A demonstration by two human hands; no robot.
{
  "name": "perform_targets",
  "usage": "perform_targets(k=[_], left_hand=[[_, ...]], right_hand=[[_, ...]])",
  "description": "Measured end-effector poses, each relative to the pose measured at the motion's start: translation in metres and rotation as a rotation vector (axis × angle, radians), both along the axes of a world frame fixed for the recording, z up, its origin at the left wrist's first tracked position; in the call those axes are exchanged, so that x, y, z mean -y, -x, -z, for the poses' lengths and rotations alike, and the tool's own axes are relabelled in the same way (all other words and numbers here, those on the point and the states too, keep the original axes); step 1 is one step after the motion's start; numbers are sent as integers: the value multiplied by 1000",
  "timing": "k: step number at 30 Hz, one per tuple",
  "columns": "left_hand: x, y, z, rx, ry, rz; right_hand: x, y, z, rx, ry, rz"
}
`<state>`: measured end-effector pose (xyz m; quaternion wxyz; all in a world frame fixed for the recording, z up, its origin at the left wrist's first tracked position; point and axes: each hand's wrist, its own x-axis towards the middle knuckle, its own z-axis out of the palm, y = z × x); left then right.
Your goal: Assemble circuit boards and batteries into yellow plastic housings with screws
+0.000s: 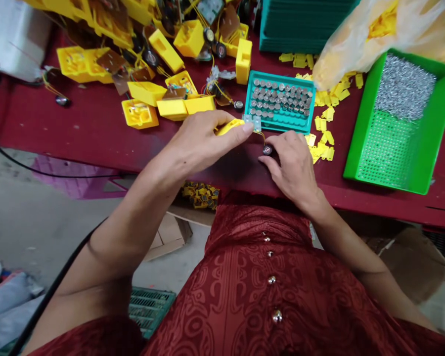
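Note:
My left hand [203, 138] is closed round a yellow plastic housing [228, 127], thumb and fingers pinching it beside a small translucent part [252, 122]. Thin wires run from that housing down to a small round black speaker-like disc [267, 150]. My right hand [291, 165] rests on the red table [96, 128] with its fingertips pinched on that disc. Both hands sit just in front of a teal tray [282, 126] filled with several small metal cylinders.
A pile of yellow housings [163, 74] with wires and brown circuit pieces lies at the back left. Small yellow clips [326, 133] are scattered right of the teal tray. A green perforated bin [393, 148] holds metal bits at right. Stacked teal trays [300, 24] and a plastic bag [363, 34] stand behind.

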<state>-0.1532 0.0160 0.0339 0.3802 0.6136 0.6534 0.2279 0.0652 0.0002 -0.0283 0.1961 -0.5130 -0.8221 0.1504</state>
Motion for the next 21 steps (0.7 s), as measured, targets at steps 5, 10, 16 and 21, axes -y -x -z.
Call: perform_targets(k=[5, 10, 16, 21], left_hand=[[1, 0, -4, 130, 121, 70], [0, -5, -7, 204, 185, 51], [-6, -6, -4, 171, 171, 70], [-10, -2, 1, 214, 136, 92]], right_hand=[[-8, -8, -3, -126, 62, 22], [-17, -23, -16, -128, 173, 155], [-26, -37, -10, -97, 22, 131], [-20, -41, -10, -112, -62, -64]])
